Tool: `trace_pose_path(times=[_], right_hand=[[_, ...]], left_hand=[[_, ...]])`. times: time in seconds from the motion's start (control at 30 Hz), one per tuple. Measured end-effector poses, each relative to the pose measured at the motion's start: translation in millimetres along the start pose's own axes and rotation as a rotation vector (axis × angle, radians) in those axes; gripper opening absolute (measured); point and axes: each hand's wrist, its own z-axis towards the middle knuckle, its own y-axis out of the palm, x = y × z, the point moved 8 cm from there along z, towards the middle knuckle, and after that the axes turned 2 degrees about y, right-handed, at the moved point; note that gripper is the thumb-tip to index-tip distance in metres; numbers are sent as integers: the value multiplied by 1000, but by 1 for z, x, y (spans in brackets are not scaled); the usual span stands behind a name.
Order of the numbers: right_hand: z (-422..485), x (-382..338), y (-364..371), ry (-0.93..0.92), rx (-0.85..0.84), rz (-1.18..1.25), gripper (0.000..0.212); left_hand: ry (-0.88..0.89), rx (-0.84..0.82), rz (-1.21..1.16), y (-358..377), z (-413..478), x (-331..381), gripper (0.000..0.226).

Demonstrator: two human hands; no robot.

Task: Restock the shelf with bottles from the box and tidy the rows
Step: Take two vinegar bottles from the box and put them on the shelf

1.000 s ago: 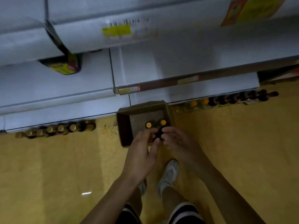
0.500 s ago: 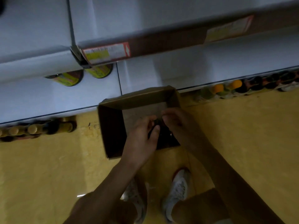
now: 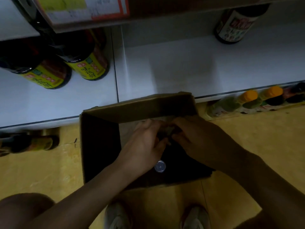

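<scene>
An open cardboard box [image 3: 140, 107] stands on the yellow floor against the bottom white shelf [image 3: 181, 68]. Both my hands are down inside it, close together near the far wall. My left hand [image 3: 143, 144] and my right hand [image 3: 199, 139] curl their fingers round the tops of dark bottles [image 3: 166, 134], which they mostly hide. Just below my left hand a clear bottle cap [image 3: 159, 166] shows in the dark box. Two dark bottles with yellow labels [image 3: 87, 66] stand on the shelf at the left, and one with a white label [image 3: 234, 27] at the back right.
Bottles with orange caps [image 3: 249, 96] line the floor under the shelf edge at right, and darker ones [image 3: 33, 142] at left. An upper shelf edge with a price tag [image 3: 85, 9] overhangs. My shoes [image 3: 194, 217] are just behind the box.
The view has dropped lower and closer to the box and shelf. My hands have sunk deeper into the box, still together on the bottles.
</scene>
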Motion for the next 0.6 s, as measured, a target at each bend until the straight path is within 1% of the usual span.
trace_pose_path(times=[0.07,0.13,0.3,0.37,0.43,0.53,0.6], right_hand=[[3,6,11,-9,-62,-93,34],[8,10,20,-18,-106,-133,37],[17,18,28,-14,-134,-105,34],[18,22,28,0,-149,-118,36],[19,22,27,21,-150,-117,40],[17,21,23,51,-117,-85,36],[16,21,23,62,-81,-56,33]], left_hand=[[-2,-29,27,7,6,-7,39],[-12,-67,47,14,12,-12,39],[-59,-177,162,28,17,-27,44],[-59,-203,183,31,17,-28,45],[-65,-200,163,31,18,-28,43],[-91,-166,103,29,18,-31,36],[-137,-120,7,27,18,-38,36]])
